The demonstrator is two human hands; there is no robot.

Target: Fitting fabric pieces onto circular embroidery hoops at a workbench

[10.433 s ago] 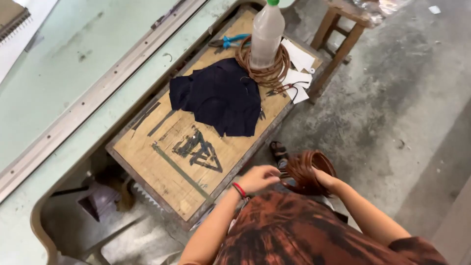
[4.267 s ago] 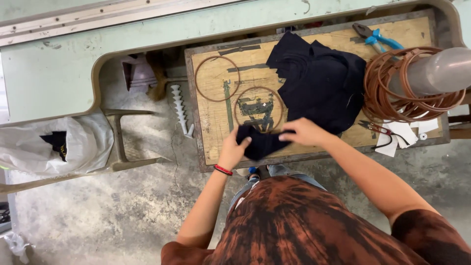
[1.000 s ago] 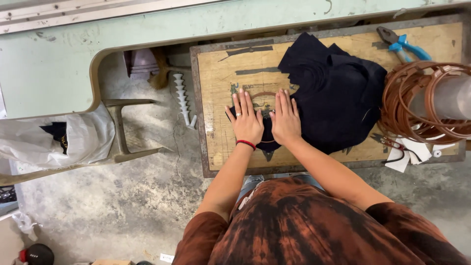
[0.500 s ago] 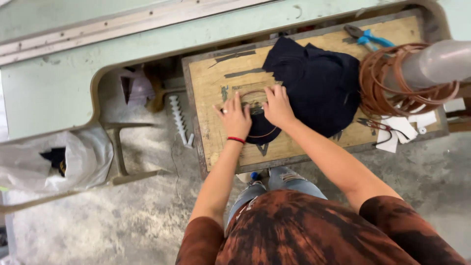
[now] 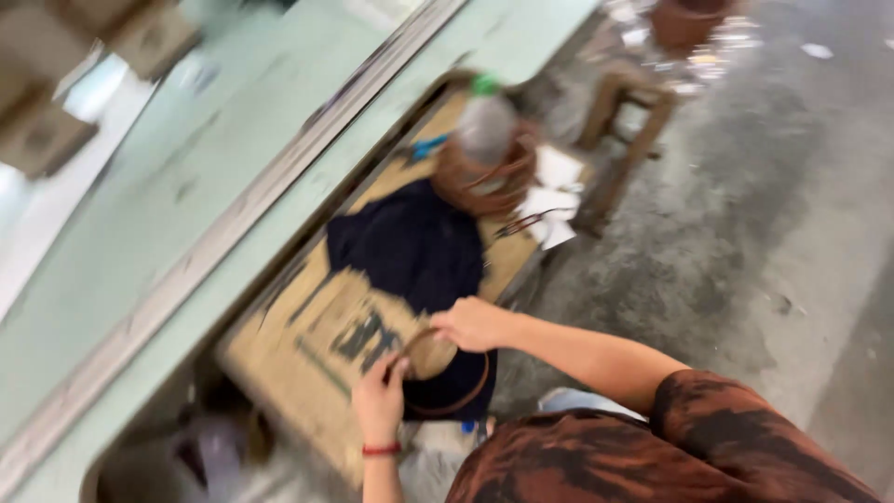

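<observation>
The view is blurred. My left hand [image 5: 380,401], with a red band at the wrist, pinches the left edge of a brown ring [image 5: 453,396] that has a small piece of dark cloth [image 5: 458,380] across it. My right hand [image 5: 470,323] grips the ring's upper edge. Ring and hands are at the near end of a worn wooden board [image 5: 307,373]. A larger dark navy cloth [image 5: 410,247] lies on the board just beyond my right hand.
A plastic bottle [image 5: 486,126] stands inside a coil of brown rings [image 5: 484,177] at the board's far end, with blue pliers [image 5: 426,147] and white papers [image 5: 551,200] beside it. A green table [image 5: 186,186] runs along the left. A wooden stool [image 5: 633,121] stands on the concrete floor.
My head has swung, so the board now runs diagonally. My hands, pressed flat on the cloth over the ring before, now grip the ring's edges near the board's end.
</observation>
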